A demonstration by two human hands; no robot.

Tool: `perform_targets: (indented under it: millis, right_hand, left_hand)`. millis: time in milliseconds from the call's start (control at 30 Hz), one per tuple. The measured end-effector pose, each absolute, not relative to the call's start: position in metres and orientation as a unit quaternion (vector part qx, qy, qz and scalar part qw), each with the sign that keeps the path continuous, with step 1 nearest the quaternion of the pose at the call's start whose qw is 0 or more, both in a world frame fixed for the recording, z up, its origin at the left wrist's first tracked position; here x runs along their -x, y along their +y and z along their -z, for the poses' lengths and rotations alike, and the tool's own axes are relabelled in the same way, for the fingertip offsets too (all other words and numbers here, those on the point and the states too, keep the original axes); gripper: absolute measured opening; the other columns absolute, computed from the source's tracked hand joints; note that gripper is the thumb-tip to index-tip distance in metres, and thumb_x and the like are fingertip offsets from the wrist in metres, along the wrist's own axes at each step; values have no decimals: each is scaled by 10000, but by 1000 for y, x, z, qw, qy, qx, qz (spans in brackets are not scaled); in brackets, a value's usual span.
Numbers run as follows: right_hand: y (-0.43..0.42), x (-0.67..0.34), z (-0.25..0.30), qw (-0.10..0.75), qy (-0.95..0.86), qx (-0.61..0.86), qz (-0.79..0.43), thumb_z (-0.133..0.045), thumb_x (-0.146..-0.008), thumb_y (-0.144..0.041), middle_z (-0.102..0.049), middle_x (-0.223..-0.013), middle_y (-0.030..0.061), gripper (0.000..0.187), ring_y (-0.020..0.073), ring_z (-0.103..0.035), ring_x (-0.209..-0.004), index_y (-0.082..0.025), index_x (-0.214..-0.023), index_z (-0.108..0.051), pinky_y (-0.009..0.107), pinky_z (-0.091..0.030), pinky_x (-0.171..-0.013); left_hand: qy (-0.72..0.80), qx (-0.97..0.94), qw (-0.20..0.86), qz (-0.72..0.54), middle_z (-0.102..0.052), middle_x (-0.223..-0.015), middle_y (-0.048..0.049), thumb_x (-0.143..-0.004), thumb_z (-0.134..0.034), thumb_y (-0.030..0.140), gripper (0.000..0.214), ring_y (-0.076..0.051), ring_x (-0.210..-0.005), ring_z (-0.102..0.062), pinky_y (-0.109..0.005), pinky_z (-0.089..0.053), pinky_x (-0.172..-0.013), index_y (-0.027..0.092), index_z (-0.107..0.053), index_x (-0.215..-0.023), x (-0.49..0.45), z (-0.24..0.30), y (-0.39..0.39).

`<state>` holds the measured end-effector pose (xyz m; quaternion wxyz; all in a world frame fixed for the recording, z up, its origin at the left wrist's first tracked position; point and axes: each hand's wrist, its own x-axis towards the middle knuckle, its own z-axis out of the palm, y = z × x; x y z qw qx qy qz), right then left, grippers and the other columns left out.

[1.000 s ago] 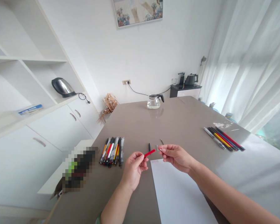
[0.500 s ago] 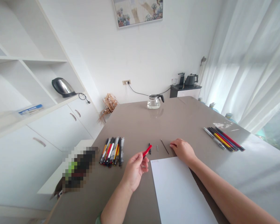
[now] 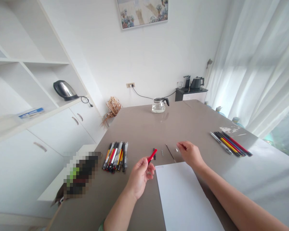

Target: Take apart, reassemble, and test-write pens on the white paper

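My left hand (image 3: 141,175) is closed around a red pen barrel (image 3: 152,155), which points up and to the right. Behind it on the table lies a short black pen part (image 3: 155,153). A small spring (image 3: 162,153) and a thin dark ink refill (image 3: 170,152) lie in line to its right. My right hand (image 3: 190,154) hovers low over the table with its fingers curled and the tips together. Just below those fingertips a tiny whitish piece (image 3: 176,149) shows on the table. A white sheet of paper (image 3: 183,195) lies between my forearms.
A bundle of pens (image 3: 115,156) lies on the left of the table (image 3: 139,128). Several more pens (image 3: 231,144) lie side by side at the right. A glass pot (image 3: 159,106) with clear liquid stands near the far edge.
My right hand has lifted slightly off the table, and the tiny whitish piece now shows beneath its fingertips. My left hand keeps the red pen barrel in nearly the same place.
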<state>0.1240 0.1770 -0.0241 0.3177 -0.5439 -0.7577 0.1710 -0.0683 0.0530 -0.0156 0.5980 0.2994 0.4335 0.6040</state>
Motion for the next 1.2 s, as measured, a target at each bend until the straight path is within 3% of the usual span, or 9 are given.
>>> perform_targets:
  millis: [67,167,367,600,800,967,1200]
  right_hand:
    - [161,-116,11,346,-754,501,-248,-358,-794,-416,-558,-644,22,360,120,-470,-580,-165,-742,-611,206,-347,-524]
    - [135,-102,-4,297,-763,410,-402,-403,-766,-453,-502,-553,-9,356,97,-414,-501,-163,-736,-607,196,-307,-450]
    - [113,-82,-7,306,-724,341,-516,-444,-765,-404,-506,-589,-6,303,95,-442,-566,-147,-650,-555,195,-348,-513]
    - [106,-80,0,272,-758,348,-479,-401,-775,-474,-478,-590,-15,353,82,-396,-537,-150,-675,-500,188,-315,-483]
    - [99,-79,3,183,-815,314,-452,-383,-803,-399,-551,-603,-4,310,80,-421,-503,-158,-693,-544,188,-292,-455]
    - [95,-77,7,206,-807,318,-453,-325,-834,-336,-591,-639,17,304,107,-512,-550,-165,-700,-538,201,-345,-488]
    - [91,-75,10,238,-791,306,-474,-297,-847,-351,-595,-678,28,317,118,-530,-582,-166,-763,-542,218,-379,-517]
  left_hand:
    - [432,-318,604,-590,-549,-657,-16,-768,-485,406,265,-93,-575,-491,-183,-349,-485,166,-525,-874,66,15,51]
    - [441,-349,608,-560,-546,-629,-18,-774,-457,433,281,-107,-579,-504,-191,-355,-487,165,-519,-830,61,13,48]
    - [457,-432,603,-491,-534,-637,-26,-719,-548,395,261,-121,-588,-497,-235,-392,-540,138,-562,-758,53,4,43]
    - [438,-359,580,-586,-439,-566,26,-737,-560,297,163,-63,-503,-383,-187,-308,-466,135,-547,-723,62,9,49]
    - [439,-330,582,-599,-472,-615,19,-724,-571,323,179,-80,-536,-447,-191,-340,-482,154,-519,-755,59,10,50]
    - [429,-331,563,-625,-499,-642,18,-743,-535,362,195,-93,-542,-489,-207,-379,-500,172,-495,-731,52,4,49]
    - [419,-298,570,-641,-488,-549,33,-722,-555,384,229,-93,-497,-486,-211,-395,-483,167,-487,-694,44,3,49]
